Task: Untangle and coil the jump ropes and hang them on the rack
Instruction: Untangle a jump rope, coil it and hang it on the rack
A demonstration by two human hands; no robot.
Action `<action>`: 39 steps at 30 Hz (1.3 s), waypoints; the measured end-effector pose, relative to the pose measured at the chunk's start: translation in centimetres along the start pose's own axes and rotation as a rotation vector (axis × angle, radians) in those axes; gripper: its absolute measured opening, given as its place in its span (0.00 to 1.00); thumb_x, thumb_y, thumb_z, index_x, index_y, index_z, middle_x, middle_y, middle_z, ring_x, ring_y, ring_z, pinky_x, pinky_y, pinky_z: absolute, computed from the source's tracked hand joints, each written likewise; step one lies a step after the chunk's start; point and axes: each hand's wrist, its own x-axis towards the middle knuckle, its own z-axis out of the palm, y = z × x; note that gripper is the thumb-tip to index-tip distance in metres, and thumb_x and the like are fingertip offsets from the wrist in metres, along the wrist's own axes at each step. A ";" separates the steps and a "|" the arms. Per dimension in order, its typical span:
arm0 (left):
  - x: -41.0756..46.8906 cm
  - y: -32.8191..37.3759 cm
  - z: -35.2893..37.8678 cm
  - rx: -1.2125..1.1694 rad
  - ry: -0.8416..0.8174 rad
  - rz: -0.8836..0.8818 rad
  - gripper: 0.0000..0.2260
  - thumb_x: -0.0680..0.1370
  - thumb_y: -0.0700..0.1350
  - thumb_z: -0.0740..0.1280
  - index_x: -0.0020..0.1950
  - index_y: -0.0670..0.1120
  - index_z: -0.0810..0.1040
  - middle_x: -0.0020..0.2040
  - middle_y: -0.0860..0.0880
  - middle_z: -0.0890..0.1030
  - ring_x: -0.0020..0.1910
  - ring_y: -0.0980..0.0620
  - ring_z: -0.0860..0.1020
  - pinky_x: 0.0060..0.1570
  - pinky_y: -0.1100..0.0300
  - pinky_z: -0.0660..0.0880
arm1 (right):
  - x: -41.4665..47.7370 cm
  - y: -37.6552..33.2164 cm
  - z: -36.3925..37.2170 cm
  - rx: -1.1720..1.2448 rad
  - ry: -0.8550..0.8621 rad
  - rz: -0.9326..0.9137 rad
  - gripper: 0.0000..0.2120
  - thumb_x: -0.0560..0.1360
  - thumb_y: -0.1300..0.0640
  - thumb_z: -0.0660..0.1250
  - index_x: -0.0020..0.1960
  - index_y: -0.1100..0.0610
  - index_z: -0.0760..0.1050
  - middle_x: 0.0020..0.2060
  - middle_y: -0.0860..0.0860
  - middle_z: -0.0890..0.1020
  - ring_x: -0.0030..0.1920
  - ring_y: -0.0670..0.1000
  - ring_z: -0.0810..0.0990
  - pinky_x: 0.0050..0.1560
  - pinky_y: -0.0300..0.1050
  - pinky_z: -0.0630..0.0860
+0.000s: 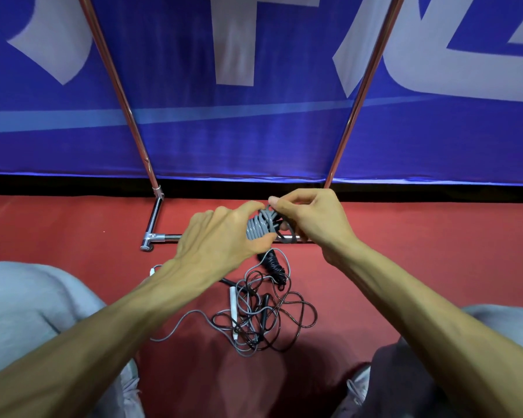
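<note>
1. Left knee (27, 312) in grey trousers, low and left of the left hand, on the red floor (435, 251)
2. Rack (118, 95): left pole slants up above the left hand; its base bar (163, 236) lies on the floor just left of that hand and passes behind both hands
3. Left hand (221, 236): fingers curled round the grey coil (258, 226), thumb under it, firm grip
4. Coil is held between the two hands, up off the floor, in front of the base bar
5. Black bundle (273, 262), wound tight, lies on the floor just below the hands
6. Tangle (263, 312) of grey and black ropes lies loose on the floor below the hands, between the forearms; a white handle (232, 297) lies in its left part
7. Right hand (311, 218): thumb and forefinger pinch a strand at the top of the coil, other fingers curled by a dark loop at its right end
8. Right pole (360, 95) slants up above the right hand
9. Blue banner (254, 131) with white shapes hangs behind the rack, beyond both hands
10. Right knee (495, 327), low and right of the right hand
</note>
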 end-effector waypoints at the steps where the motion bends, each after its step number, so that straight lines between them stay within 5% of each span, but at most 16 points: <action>1: 0.0 0.0 0.1 0.007 0.001 0.009 0.24 0.74 0.64 0.65 0.69 0.60 0.71 0.43 0.44 0.82 0.49 0.39 0.80 0.44 0.54 0.70 | 0.1 0.0 0.1 -0.008 0.020 0.023 0.07 0.70 0.54 0.74 0.35 0.56 0.82 0.24 0.47 0.79 0.24 0.43 0.74 0.24 0.33 0.65; 5: 0.1 0.0 0.4 0.023 -0.035 0.013 0.24 0.72 0.66 0.66 0.66 0.60 0.73 0.34 0.49 0.73 0.46 0.41 0.80 0.42 0.56 0.67 | 0.8 -0.1 -0.1 -0.048 -0.020 0.140 0.07 0.69 0.61 0.73 0.33 0.55 0.80 0.27 0.44 0.80 0.28 0.38 0.76 0.26 0.31 0.66; 9: 0.5 -0.7 1.1 -0.103 -0.077 -0.029 0.21 0.70 0.66 0.68 0.61 0.62 0.76 0.32 0.50 0.75 0.39 0.44 0.76 0.39 0.56 0.67 | 1.1 -0.7 -0.4 -0.031 -0.048 0.158 0.08 0.74 0.61 0.70 0.37 0.57 0.76 0.35 0.48 0.79 0.33 0.41 0.74 0.30 0.33 0.66; 13: 0.6 -1.5 2.4 -0.270 -0.150 -0.114 0.18 0.68 0.65 0.70 0.55 0.62 0.79 0.30 0.49 0.77 0.34 0.46 0.75 0.36 0.56 0.69 | 1.3 -1.1 -0.3 -0.086 0.014 0.045 0.09 0.77 0.60 0.65 0.38 0.56 0.75 0.30 0.47 0.72 0.30 0.43 0.67 0.33 0.35 0.64; 19: 0.4 -2.3 3.4 -0.446 -0.176 -0.139 0.20 0.71 0.62 0.71 0.61 0.59 0.79 0.29 0.54 0.76 0.29 0.50 0.73 0.37 0.55 0.74 | 1.2 -2.2 -0.3 0.092 0.019 -0.068 0.14 0.78 0.63 0.62 0.35 0.53 0.72 0.23 0.41 0.68 0.27 0.43 0.64 0.32 0.38 0.63; 22: 0.6 -2.2 2.4 -0.547 -0.229 -0.064 0.20 0.74 0.58 0.71 0.64 0.56 0.76 0.28 0.54 0.71 0.25 0.55 0.66 0.30 0.61 0.68 | 1.0 -3.8 -0.6 0.152 -0.046 -0.072 0.13 0.79 0.62 0.61 0.36 0.53 0.70 0.21 0.43 0.64 0.23 0.45 0.60 0.28 0.39 0.60; 24: 0.9 -1.8 1.1 -0.647 -0.279 -0.004 0.20 0.75 0.55 0.72 0.65 0.56 0.74 0.30 0.52 0.72 0.27 0.56 0.68 0.30 0.65 0.67 | 0.8 -5.4 -0.6 0.190 -0.094 -0.066 0.12 0.80 0.60 0.60 0.37 0.54 0.68 0.20 0.44 0.62 0.21 0.46 0.58 0.26 0.38 0.57; 28: 2.6 -1.9 -2.9 -0.863 -0.306 -0.032 0.16 0.74 0.48 0.74 0.59 0.58 0.75 0.55 0.50 0.81 0.54 0.54 0.78 0.59 0.57 0.73 | 0.4 -9.9 -1.1 0.128 -0.159 -0.177 0.14 0.79 0.55 0.63 0.35 0.55 0.67 0.20 0.49 0.68 0.20 0.46 0.62 0.23 0.36 0.57; 30: 3.6 -1.8 -5.8 -0.990 -0.346 -0.089 0.15 0.73 0.47 0.73 0.59 0.57 0.77 0.57 0.51 0.82 0.59 0.53 0.79 0.63 0.54 0.72 | -0.1 -12.2 -1.5 0.063 -0.156 -0.244 0.15 0.77 0.51 0.67 0.35 0.55 0.68 0.20 0.50 0.71 0.22 0.46 0.66 0.23 0.36 0.60; 34: 5.5 -0.5 -11.6 -0.997 -0.216 -0.048 0.10 0.82 0.45 0.62 0.57 0.58 0.78 0.55 0.53 0.82 0.57 0.53 0.80 0.62 0.52 0.73 | -0.4 -16.1 -2.4 -0.014 -0.074 -0.347 0.12 0.74 0.53 0.70 0.35 0.56 0.71 0.20 0.47 0.72 0.24 0.46 0.69 0.26 0.36 0.64; 39: 7.8 1.8 -17.8 -0.838 0.042 0.117 0.09 0.81 0.44 0.64 0.59 0.55 0.79 0.53 0.52 0.81 0.42 0.70 0.76 0.43 0.73 0.71 | -0.6 -21.9 -4.3 -0.252 0.091 -0.531 0.03 0.73 0.58 0.64 0.40 0.53 0.73 0.28 0.47 0.78 0.29 0.45 0.74 0.35 0.39 0.69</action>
